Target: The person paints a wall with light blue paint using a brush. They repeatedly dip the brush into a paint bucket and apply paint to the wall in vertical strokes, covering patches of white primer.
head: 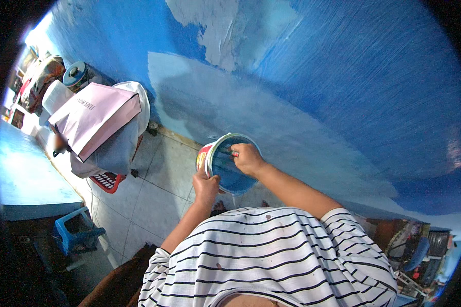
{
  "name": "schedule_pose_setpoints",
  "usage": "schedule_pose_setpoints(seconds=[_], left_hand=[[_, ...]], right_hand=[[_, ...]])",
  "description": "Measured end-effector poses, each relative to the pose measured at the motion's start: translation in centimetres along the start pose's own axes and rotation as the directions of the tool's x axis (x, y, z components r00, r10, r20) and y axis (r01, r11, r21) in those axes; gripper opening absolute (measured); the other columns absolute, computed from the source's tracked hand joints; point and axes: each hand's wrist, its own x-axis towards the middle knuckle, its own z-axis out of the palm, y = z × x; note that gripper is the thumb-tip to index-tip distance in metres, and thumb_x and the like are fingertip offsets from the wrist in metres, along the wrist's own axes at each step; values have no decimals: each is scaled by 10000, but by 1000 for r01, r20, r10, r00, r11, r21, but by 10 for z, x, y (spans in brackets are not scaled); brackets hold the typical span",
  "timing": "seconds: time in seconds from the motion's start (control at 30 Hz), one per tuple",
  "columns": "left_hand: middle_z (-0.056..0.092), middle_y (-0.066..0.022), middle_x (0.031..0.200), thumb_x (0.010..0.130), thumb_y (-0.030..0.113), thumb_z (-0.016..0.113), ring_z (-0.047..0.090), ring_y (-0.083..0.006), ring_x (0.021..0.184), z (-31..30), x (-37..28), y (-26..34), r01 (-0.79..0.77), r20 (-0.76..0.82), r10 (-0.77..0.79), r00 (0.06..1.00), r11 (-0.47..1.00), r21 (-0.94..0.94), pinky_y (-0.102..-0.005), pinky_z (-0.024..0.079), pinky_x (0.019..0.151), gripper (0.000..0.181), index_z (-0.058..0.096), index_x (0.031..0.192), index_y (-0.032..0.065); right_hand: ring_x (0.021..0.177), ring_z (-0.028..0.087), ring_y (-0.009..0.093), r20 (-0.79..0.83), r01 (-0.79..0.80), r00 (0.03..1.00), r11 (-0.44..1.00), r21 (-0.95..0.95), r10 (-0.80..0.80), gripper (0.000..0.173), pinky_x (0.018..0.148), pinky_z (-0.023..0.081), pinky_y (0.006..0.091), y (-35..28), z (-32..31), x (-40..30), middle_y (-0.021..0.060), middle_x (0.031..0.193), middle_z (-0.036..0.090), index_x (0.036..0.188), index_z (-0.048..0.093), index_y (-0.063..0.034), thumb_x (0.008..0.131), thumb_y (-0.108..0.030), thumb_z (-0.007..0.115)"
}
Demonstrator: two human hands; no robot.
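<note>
A white plastic paint bucket (232, 135) with a red and yellow label is held up in front of my striped shirt, its open mouth tilted towards me. Blue paint (230, 174) coats its inside. My left hand (206, 187) grips the bucket's near left rim, thumb on the edge. Over the mouth, my right hand (247, 159) is closed around what looks like a paintbrush (235, 154); a bit of red handle shows, and its bristle end is hard to make out inside the bucket. Just beyond stands a wall (330, 88) with streaky bright blue paint and a paler grey-blue area (199, 92).
At left, a pink paper bag (96, 111) with writing lies on a cloth-covered pile above a red plastic basket (108, 182). A blue-lidded container (75, 74) is behind it. A blue plastic stool (78, 232) stands lower left on the tiled floor (161, 184). Clutter fills the lower right.
</note>
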Motion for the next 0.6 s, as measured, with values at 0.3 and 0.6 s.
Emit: schedule_pose_setpoints(seconds=[0.3,0.6], left_hand=[[659,-83,885,717,-149,530,622,-157,665,-3,-7,9,5,-21,-5,1000,1000,5,-273,503,558,450,599,1140,-12],[661,-119,909,728,-125,538,655,-220,707,-27,23,-33,48,-110,-54,992,997,-58,-346,553,580,453,589,1163,-9]], right_hand=[[829,652,378,78,-174,982,984,47,170,162,729,499,432,-15,-28,-2,212,866,666,901,666,-30,775,-125,632],[797,636,134,-19,-157,984,923,352,175,220,734,501,290,-65,-108,-34,103,888,708,1024,682,-14,843,-139,686]])
